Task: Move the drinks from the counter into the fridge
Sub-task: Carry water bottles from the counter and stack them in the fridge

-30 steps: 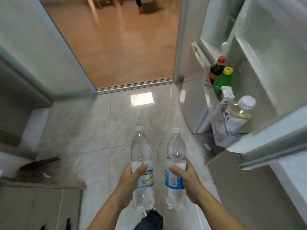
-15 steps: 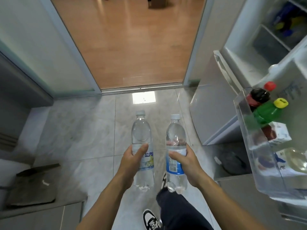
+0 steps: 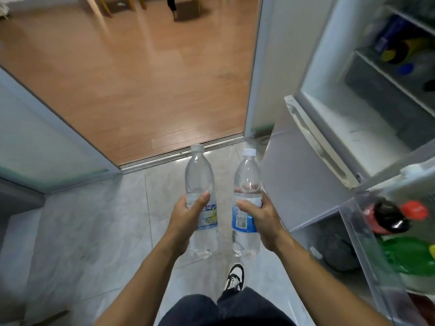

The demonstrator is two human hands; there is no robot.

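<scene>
bottles in both hands, held upright and side by side over the tiled floor, not touching. left hand had its grip wrapped closed round the middle of the clear bottle with the yellow-and-blue label; right hand closed likewise round the clear bottle with the blue label. open fridge stood to the right, blurred items on its shelves. door bin near the right arm held a dark red-capped bottle and a green bottle.
</scene>
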